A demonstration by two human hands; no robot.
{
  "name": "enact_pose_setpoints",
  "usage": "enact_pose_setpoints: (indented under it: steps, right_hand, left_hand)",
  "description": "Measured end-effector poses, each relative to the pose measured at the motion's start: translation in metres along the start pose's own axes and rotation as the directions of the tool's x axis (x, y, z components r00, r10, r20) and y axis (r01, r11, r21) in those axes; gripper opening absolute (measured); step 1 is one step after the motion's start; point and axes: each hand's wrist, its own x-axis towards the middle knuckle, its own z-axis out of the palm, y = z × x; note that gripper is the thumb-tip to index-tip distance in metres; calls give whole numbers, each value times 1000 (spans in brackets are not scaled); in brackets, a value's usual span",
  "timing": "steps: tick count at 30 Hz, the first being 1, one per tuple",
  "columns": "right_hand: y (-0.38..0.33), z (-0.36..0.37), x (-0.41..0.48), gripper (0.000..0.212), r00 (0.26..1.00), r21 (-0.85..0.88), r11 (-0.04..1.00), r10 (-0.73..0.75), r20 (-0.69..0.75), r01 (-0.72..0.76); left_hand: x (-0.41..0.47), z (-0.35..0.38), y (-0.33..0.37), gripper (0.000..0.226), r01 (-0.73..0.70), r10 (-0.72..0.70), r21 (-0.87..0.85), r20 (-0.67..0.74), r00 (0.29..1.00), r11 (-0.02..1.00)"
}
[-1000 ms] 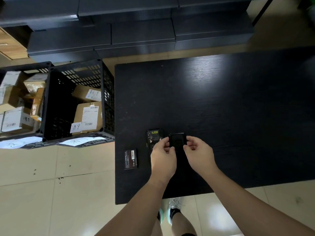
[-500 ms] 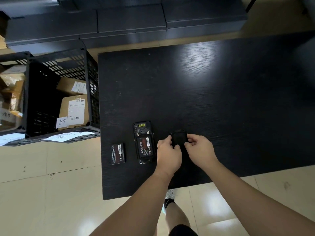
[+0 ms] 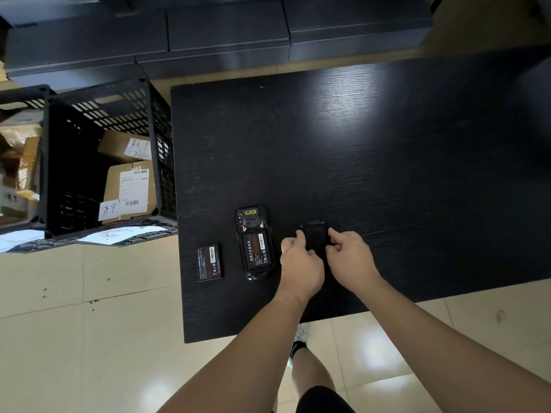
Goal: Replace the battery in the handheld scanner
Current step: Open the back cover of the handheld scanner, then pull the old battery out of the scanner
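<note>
The handheld scanner point(image 3: 254, 241) lies face down near the front left of the black table point(image 3: 372, 162), its back open with a battery point(image 3: 257, 248) seated in the compartment. A second, loose battery point(image 3: 209, 262) lies flat to its left. To the scanner's right, a black battery cover point(image 3: 314, 236) is held between both hands just above or on the table. My left hand point(image 3: 301, 265) pinches its left edge and my right hand point(image 3: 350, 259) pinches its right edge. The cover's lower part is hidden by my fingers.
A black plastic crate point(image 3: 104, 156) with labelled cardboard parcels stands on the floor left of the table, another crate beside it. Dark cabinets point(image 3: 226, 34) run along the back. The table's front edge is just below my wrists.
My hands with the cover have moved right, away from the scanner, which now lies uncovered with its battery showing. The camera has shifted as well.
</note>
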Motion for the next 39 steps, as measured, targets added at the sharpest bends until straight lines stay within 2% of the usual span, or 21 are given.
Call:
enact_pose_setpoints:
  steps: [10, 14, 16, 18, 22, 24, 28, 30, 34, 39]
  right_hand:
    - [-1, 0, -1, 48, 1000, -29, 1000, -5, -2, 5]
    - [-9, -5, -3, 52, 995, 65, 998, 8, -99, -2]
    - [-18, -1, -8, 49, 988, 90, 994, -40, -146, 54]
    - [-31, 11, -15, 46, 981, 67, 986, -142, -133, 151]
    - [-46, 43, -22, 43, 960, 42, 959, -280, -28, 281]
    - [-47, 55, -22, 47, 949, 19, 950, -313, 39, 313]
    - [-44, 65, -20, 57, 932, -46, 937, -338, 129, 346]
    - [-42, 66, -20, 59, 938, -26, 945, -319, 134, 325]
    - [-38, 68, -19, 58, 941, 7, 948, -317, 118, 318]
    - [-35, 62, -11, 60, 900, -22, 916, -389, 198, 401]
  left_hand:
    - [-2, -3, 3, 54, 18, -18, -11, 4, 1000, 1000]
    - [-12, -18, 4, 55, 52, -56, -70, -58, 997, 996]
    - [-22, -32, -3, 56, 52, -65, -138, -94, 993, 989]
    - [-29, -49, -13, 51, 33, -63, -179, -163, 985, 983]
    - [-33, -86, -41, 37, -31, 14, -42, -363, 932, 999]
    - [-31, -98, -56, 40, -55, 74, 59, -393, 916, 997]
    - [-26, -111, -73, 49, -116, 175, 189, -333, 926, 975]
    - [-23, -113, -77, 49, -157, 225, 229, -311, 924, 961]
    - [-19, -114, -78, 47, -222, 292, 267, -260, 920, 938]
    - [-15, -123, -80, 52, -283, 344, 317, -155, 926, 905]
